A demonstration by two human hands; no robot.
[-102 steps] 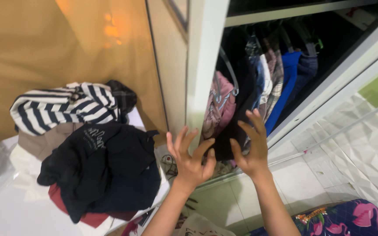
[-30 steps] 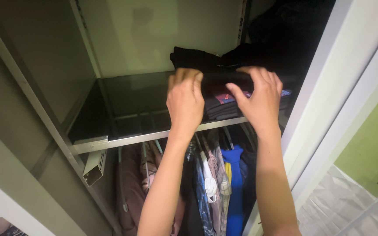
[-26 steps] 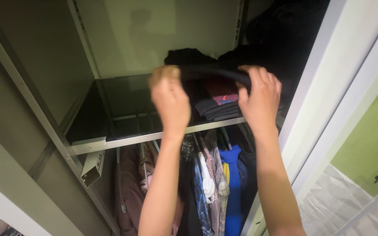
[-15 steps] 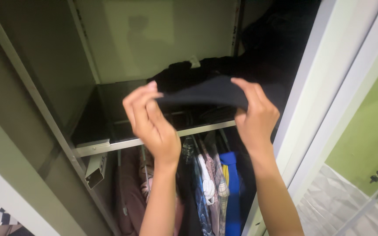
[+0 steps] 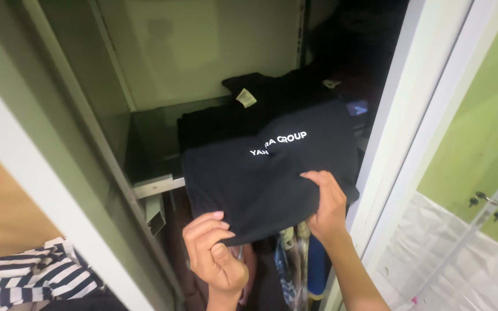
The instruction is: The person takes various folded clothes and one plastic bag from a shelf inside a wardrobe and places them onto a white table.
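Observation:
A folded dark navy T-shirt [image 5: 272, 167] with white lettering on its top lies on my two hands, drawn partly out over the front edge of the wardrobe shelf [image 5: 157, 185]. My left hand [image 5: 214, 253] pinches its near left corner from below. My right hand [image 5: 327, 201] grips its near right edge, thumb on top. Behind it on the shelf sits a black folded garment [image 5: 260, 92] with a small pale tag.
Hanging clothes [image 5: 292, 259] show below the shelf, mostly hidden by the shirt and my arms. The white wardrobe frame [image 5: 410, 115] stands at the right, a door edge [image 5: 59, 190] at the left. A navy-and-white striped garment [image 5: 36, 276] lies at bottom left.
Both hands took the dark shirt off the stack on the shelf and drew it down and toward me. The view tilted down, and the striped garment came into sight.

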